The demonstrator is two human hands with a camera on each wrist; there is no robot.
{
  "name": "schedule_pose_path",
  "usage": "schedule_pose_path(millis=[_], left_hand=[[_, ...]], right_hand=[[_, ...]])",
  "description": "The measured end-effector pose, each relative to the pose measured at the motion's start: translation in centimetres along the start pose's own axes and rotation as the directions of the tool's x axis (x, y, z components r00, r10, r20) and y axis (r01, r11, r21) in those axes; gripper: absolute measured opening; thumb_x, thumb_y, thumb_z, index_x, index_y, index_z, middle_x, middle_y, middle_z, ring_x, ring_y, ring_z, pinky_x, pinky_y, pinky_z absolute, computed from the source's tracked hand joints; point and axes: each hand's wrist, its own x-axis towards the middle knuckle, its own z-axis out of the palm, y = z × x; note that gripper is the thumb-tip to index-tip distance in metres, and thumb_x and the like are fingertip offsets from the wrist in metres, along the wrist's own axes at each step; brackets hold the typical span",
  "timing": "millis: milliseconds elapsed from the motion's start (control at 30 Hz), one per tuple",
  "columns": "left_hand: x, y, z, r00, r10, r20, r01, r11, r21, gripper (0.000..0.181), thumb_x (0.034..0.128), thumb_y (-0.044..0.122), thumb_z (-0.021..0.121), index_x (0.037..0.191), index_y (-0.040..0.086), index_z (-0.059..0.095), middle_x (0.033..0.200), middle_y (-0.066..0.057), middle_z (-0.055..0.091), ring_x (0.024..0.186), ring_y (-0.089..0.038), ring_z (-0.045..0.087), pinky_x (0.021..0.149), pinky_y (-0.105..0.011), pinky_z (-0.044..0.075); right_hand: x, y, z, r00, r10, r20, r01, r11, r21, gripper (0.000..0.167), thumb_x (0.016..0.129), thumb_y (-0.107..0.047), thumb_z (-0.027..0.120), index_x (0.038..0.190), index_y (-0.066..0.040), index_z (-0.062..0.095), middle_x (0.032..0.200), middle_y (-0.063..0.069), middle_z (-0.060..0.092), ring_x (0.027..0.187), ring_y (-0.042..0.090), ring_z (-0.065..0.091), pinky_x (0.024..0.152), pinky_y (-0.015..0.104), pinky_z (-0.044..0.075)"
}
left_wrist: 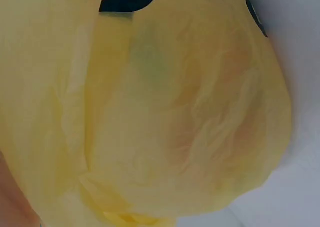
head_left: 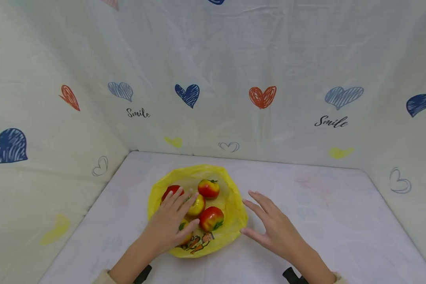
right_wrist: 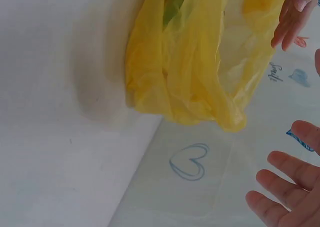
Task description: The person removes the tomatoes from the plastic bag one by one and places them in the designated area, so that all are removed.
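A yellow plastic bag (head_left: 236, 215) stands with its mouth spread wide on the table, several red-and-yellow fruits (head_left: 211, 219) inside. Over the bag's left part is my left hand (head_left: 167, 227), fingers spread and holding nothing; whether it touches a fruit I cannot tell. Just right of the bag's rim, my right hand (head_left: 277, 228) is held with fingers apart, nothing in it. In the left wrist view the bag's side (left_wrist: 165, 112) fills most of the picture. The right wrist view shows the bag (right_wrist: 175, 77) beside my spread right fingers (right_wrist: 287, 174).
The table (head_left: 340, 213) has a pale, faintly patterned cover. Behind it and at both sides hangs a white sheet (head_left: 227, 59) printed with hearts and the word Smile. Dark straps show at both wrists.
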Motion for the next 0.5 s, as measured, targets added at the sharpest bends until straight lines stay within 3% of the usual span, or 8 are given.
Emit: schedule_pose_path(millis=[133, 300, 500], left_hand=[[-0.3, -0.4, -0.2, 0.997, -0.004, -0.071, 0.003, 1.000, -0.020, 0.059, 0.0905, 0.040, 0.055, 0.141, 0.013, 0.040, 0.142, -0.009, 0.044, 0.135, -0.033, 0.034, 0.111, -0.051, 0.028], [-0.8, -0.9, -0.4, 0.984, -0.005, -0.176, -0.003, 0.999, -0.043, 0.055, 0.0870, 0.026, 0.063, 0.137, 0.010, 0.046, 0.138, -0.009, 0.048, 0.131, -0.032, 0.041, 0.107, -0.051, 0.034], [-1.6, -1.4, -0.7, 0.970, -0.071, -0.234, 0.052, 0.995, -0.085, 0.053, 0.0839, 0.023, 0.066, 0.133, 0.010, 0.050, 0.136, -0.007, 0.051, 0.130, -0.030, 0.042, 0.101, -0.050, 0.041]], right_hand=[[0.3, -0.5, 0.5, 0.999, -0.013, -0.032, 0.014, 0.998, 0.057, 0.062, 0.078, -0.039, 0.072, 0.131, -0.014, 0.051, 0.140, 0.007, 0.045, 0.123, 0.022, 0.048, 0.087, 0.039, 0.053], [0.9, -1.4, 1.3, 1.000, 0.010, -0.018, -0.008, 0.991, 0.134, 0.058, 0.078, -0.030, 0.074, 0.130, -0.014, 0.052, 0.137, 0.006, 0.047, 0.120, 0.022, 0.051, 0.086, 0.037, 0.054], [1.5, -2.3, 2.2, 0.998, 0.052, 0.038, -0.059, 0.975, 0.215, 0.053, 0.080, -0.027, 0.073, 0.127, -0.015, 0.054, 0.136, 0.004, 0.048, 0.121, 0.022, 0.050, 0.092, 0.038, 0.051]])
